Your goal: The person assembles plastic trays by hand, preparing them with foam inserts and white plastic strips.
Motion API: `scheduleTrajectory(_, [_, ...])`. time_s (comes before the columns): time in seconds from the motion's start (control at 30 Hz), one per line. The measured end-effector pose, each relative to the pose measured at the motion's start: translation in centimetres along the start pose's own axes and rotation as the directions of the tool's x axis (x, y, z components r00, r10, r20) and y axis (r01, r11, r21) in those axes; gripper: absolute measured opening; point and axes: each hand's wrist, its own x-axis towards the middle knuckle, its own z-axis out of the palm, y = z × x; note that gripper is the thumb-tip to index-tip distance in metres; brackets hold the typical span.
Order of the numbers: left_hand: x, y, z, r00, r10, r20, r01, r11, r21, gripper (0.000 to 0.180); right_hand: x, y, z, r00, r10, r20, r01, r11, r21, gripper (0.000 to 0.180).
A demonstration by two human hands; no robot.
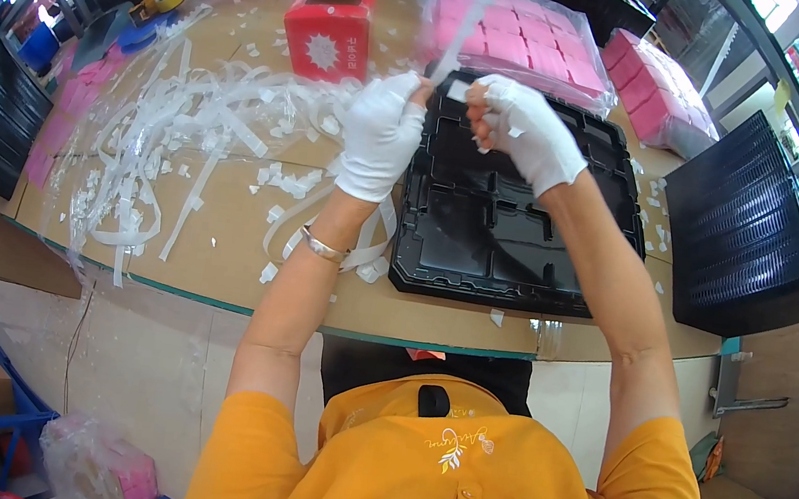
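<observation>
My left hand (379, 141), in a white glove with bare fingertips, is closed on a long white strip (471, 25) that runs up past the top edge of the view. Just to its right, my right hand (528, 135), gloved the same way, has its fingers curled in a pinch beside a small white paper piece (458, 91). Both hands hover over the upper part of a black plastic tray (466, 243) with moulded ridges, which lies flat on the table. The hands are apart, with the paper piece between them.
Tangled white strips (136, 180) and scraps cover the table's left half. A red box (327, 33) stands behind them. Bagged pink blocks (518, 38) lie at the back, more pink packs (657, 92) back right. A stack of black trays (745, 229) stands at the right edge.
</observation>
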Motion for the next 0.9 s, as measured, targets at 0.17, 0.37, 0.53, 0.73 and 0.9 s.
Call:
scheduleTrajectory(0.17, [-0.2, -0.7, -0.6, 0.934, -0.345, 0.096, 0.358, 0.888, -0.288, 0.016, 2.6, -0.9, -4.4, 0.998, -0.044, -0.052, 0.016, 0.893, -0.45, 0.021])
scheduleTrajectory(0.37, [-0.4, -0.3, -1.8, 0.865, -0.477, 0.155, 0.498, 0.783, -0.372, 0.025, 7.9, 0.4, -4.4, 0.996, 0.078, -0.032, -0.078, 0.716, -0.694, 0.026])
scheduleTrajectory(0.53, [-0.7, -0.4, -1.0, 0.864, -0.472, 0.172, 0.498, 0.758, -0.422, 0.025, 10.6, 1.5, -4.2, 1.0, 0.008, 0.001, 0.0, 0.073, -0.997, 0.047])
scheduleTrajectory(0.73, [-0.3, 0.8, -1.7, 0.779, -0.561, 0.28, 0.614, 0.591, -0.523, 0.027, 8.5, 0.7, -3.3, 0.987, -0.159, -0.03, -0.012, 0.11, -0.994, 0.045])
scheduleTrajectory(0.9, [-0.2, 1.4, -1.5, 0.714, -0.598, 0.364, 0.678, 0.46, -0.574, 0.032, 2.9, -1.1, -0.5, 0.974, -0.224, 0.025, 0.209, 0.855, -0.474, 0.034])
